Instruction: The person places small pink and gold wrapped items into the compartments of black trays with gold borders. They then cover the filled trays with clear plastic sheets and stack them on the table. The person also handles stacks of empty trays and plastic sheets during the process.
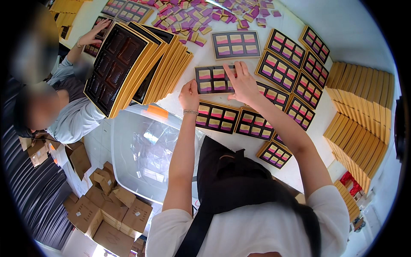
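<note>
Gold-rimmed tray [212, 79] under both hands on the white table [295, 17].
Right hand [242, 81] lies flat on the tray's right end, fingers spread, pinching nothing; left hand [189, 95] curls at the tray's lower-left corner, its grip hidden from view. Tray sits below the lone filled tray [236, 44], right of the empty-tray stack [128, 64]. Judgement: steady the corner, press each wrapped piece level, avoid nudging neighbours.

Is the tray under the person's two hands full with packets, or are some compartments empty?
Cannot tell fully. The tray shows packets in its visible compartments, but the right hand covers its right end; the left hand touches its left edge.
</note>
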A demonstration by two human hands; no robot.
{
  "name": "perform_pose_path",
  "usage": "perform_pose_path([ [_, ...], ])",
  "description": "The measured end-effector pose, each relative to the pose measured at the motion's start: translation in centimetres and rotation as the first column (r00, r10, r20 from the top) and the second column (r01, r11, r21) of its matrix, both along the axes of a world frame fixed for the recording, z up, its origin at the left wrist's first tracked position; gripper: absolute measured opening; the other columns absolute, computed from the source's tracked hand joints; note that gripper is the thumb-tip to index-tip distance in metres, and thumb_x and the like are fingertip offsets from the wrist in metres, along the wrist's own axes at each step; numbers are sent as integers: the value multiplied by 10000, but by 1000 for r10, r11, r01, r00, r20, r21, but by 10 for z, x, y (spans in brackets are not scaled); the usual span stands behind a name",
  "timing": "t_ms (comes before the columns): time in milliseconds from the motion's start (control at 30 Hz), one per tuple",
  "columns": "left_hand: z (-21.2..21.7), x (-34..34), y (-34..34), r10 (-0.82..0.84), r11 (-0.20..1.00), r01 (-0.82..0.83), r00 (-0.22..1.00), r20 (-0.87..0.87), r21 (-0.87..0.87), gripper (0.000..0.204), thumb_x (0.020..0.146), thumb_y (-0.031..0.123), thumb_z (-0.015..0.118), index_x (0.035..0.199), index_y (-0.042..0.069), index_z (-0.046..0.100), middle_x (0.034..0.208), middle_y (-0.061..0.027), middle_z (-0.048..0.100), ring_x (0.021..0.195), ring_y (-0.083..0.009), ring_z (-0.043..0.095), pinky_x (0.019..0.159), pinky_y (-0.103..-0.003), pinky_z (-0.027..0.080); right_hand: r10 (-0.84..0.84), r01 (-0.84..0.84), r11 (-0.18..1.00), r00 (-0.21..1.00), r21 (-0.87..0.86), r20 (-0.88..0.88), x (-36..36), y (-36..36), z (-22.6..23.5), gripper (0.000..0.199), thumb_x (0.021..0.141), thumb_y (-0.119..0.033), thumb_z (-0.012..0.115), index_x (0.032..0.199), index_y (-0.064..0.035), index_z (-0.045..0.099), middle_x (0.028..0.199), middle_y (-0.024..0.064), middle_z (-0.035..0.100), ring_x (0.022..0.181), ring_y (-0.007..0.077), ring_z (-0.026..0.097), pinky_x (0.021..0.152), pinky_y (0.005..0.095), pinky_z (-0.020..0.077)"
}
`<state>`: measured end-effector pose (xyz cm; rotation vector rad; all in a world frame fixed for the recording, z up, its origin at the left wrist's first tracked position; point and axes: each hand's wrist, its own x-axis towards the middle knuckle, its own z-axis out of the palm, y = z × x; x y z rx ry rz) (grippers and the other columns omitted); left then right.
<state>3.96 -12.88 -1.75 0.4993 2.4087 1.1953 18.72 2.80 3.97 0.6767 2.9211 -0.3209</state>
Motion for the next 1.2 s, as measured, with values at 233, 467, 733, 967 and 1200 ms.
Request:
perform_pose_path([
  [233, 11, 3, 8, 37, 999, -35, 998, 47, -41, 315, 894, 293, 600, 1050, 31, 681, 914, -129, 696, 820, -217, 672, 751, -322, 518, -18, 16, 993, 1000, -117, -17, -3, 10, -2, 1184, 502, -396, 880, 1455, -111, 239, 1355, 228, 326, 1276, 391, 312, 963, 398, 460],
  [467, 4, 14, 11, 44, 998, -45, 999, -25, -52, 333, 887, 289, 596, 1106, 50, 674, 964, -133, 700, 863, -219, 667, 783, -321, 507, 10, -11, 988, 1000, -156, -2, 1, 16, -4, 1196, 514, -412, 877, 1465, -118, 215, 1390, 228, 298, 1322, 397, 272, 977, 417, 457],
  [733, -3, 9, 13, 16, 997, -16, 1000, 10, -78, 349, 851, 171, 650, 1163, 17, 634, 991, -130, 697, 854, -182, 664, 775, -303, 514, 37, -43, 996, 996, -76, -84, 5, 15, -18, 1154, 550, -430, 857, 1460, -101, 227, 1403, 260, 288, 1327, 440, 254, 1056, 445, 365],
  [967, 43, 16, 34, 51, 998, -53, 992, 114, 17, 548, 805, 157, 681, 1280, -47, 501, 976, -170, 666, 875, -274, 642, 809, -400, 507, 8, -17, 997, 992, -76, -122, 10, 40, 25, 1064, 578, -307, 849, 1440, -81, 269, 1381, 250, 304, 1314, 455, 265, 1024, 454, 401],
  [1200, 79, 21, 159, -324, 945, 270, 831, -452, -182, 716, 779, 236, 709, 1384, 41, 379, 1380, -204, 376, 1250, -400, 367, 1004, -501, 337, 47, -87, 985, 967, -149, -251, -4, 148, 14, 1088, 591, -465, 822, 1444, -82, 264, 1425, 244, 274, 1321, 456, 256, 1069, 530, 297],
])
